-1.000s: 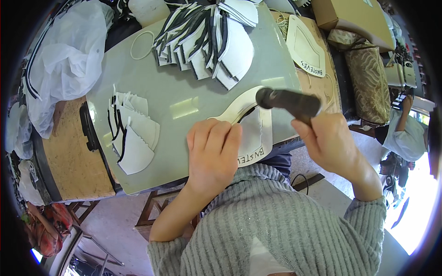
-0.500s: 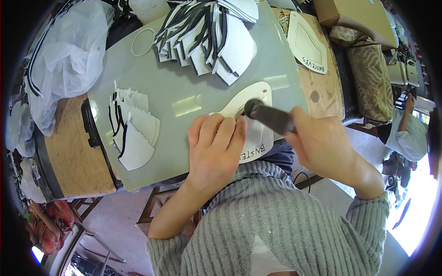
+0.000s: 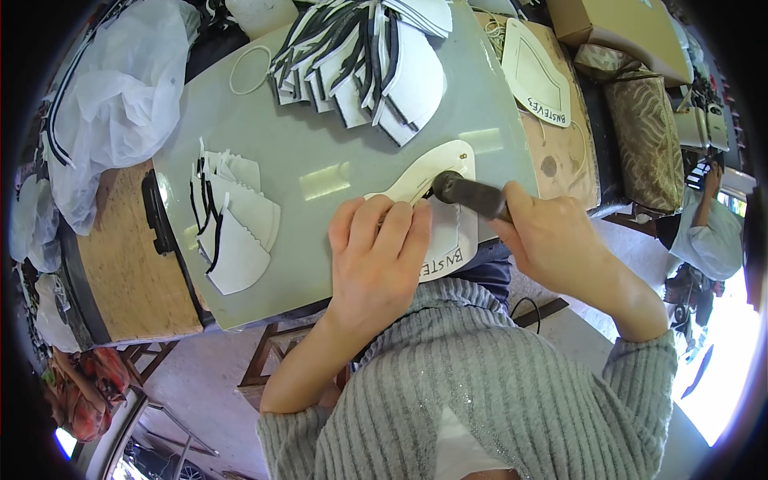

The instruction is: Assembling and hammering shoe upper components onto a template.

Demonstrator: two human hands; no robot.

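Note:
My left hand [image 3: 380, 252] rests on a cream-coloured template [image 3: 456, 162] with handwriting along its near edge. Its fingers are bent and drawn together at the template's middle; whatever they grip is hidden. From the right, my right hand [image 3: 552, 240] is closed round the handle of a dark hammer [image 3: 476, 198]. The hammer's rounded head is beside my left fingertips, over the template; contact cannot be made out. Left of my hands lies a small fanned stack of white pieces with black edging [image 3: 238, 254]. A larger pile of similar pieces [image 3: 412, 76] lies farther back.
Under the work is a grey-green board [image 3: 308, 224] on a wooden table [image 3: 152, 296]. A second template [image 3: 534, 72], a cardboard box [image 3: 620, 32] and a patterned bag [image 3: 644, 132] sit at right. White plastic [image 3: 124, 112] covers the far left. Another person [image 3: 712, 236] is at far right.
The hammer head has moved slightly right, away from my left fingertips, with my right hand still gripping the handle. My left hand stays at nearly the same place on the template.

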